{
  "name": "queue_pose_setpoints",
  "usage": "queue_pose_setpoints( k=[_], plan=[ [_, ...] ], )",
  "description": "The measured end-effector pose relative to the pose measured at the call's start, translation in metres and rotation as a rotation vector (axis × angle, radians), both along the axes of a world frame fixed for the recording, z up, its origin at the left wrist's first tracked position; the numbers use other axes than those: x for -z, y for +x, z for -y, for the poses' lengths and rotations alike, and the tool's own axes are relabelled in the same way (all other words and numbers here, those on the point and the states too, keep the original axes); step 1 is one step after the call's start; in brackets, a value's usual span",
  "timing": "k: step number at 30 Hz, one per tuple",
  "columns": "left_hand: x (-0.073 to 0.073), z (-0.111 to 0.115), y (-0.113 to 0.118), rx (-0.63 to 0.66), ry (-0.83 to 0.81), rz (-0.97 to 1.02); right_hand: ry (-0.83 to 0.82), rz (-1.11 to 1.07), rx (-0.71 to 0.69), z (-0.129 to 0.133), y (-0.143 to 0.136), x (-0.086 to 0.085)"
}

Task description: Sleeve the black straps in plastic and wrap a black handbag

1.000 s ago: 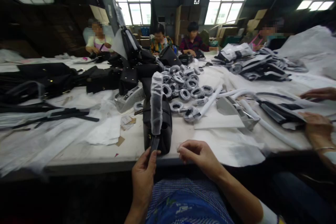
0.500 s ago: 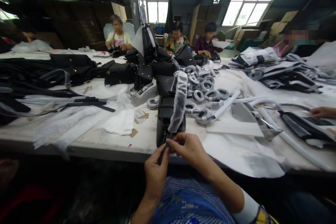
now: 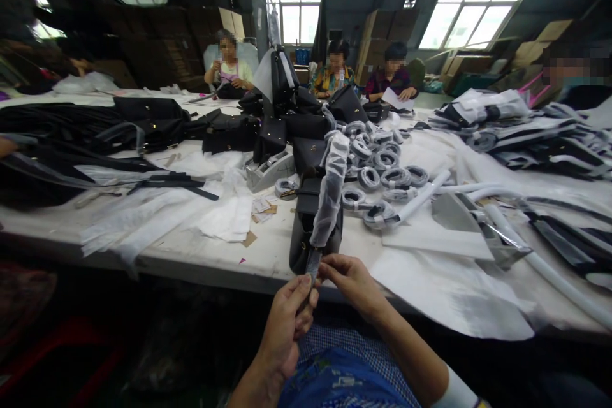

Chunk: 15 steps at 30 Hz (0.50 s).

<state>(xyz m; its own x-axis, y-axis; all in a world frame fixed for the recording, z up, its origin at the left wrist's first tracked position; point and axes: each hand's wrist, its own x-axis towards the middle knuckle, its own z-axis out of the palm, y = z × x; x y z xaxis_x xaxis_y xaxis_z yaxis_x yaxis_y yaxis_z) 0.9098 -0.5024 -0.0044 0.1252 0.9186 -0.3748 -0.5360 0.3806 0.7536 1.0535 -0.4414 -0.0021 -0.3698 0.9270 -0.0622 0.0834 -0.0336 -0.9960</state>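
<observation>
A small black bag (image 3: 300,239) stands at the table's front edge before me, gold-coloured fittings on it. Its handle or strap, wrapped in cloudy white film (image 3: 329,194), rises over the front of the bag. Below the film, a dark strap end (image 3: 313,261) runs down towards me. My left hand (image 3: 284,319) is closed round this strap end, thumb on top. My right hand (image 3: 354,280) has thumb and forefinger pinched at the strap's right side, just above the left fingers. Its fingertips partly hide whatever lies between them.
Coiled, film-wrapped straps (image 3: 385,159) lie behind the bag to the right. A grey tape dispenser (image 3: 270,172) stands left of them. White sheets (image 3: 224,213) and black bags (image 3: 229,132) cover the left side. Grey dispenser (image 3: 459,213) and foam sheets lie right. Several co-workers sit opposite.
My left hand has shifted down and wrapped its fingers round the strap end, and more strap shows. My right hand stays close, still pinched. The whole view has swung slightly left.
</observation>
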Motion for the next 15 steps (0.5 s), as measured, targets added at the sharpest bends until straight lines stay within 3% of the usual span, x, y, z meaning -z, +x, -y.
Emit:
queue_pose_setpoints(
  k=[4,11,15],
  plan=[
    [-0.001,-0.002,0.000,0.035,-0.042,-0.037,0.034,0.064,0.092,0.003,-0.015,0.001],
    [-0.004,-0.007,-0.005,0.047,-0.043,-0.026,-0.024,0.013,0.066,-0.002,-0.022,0.001],
    [0.008,-0.012,-0.005,0.106,-0.073,-0.014,0.018,0.034,0.064,-0.006,-0.023,0.005]
  ],
)
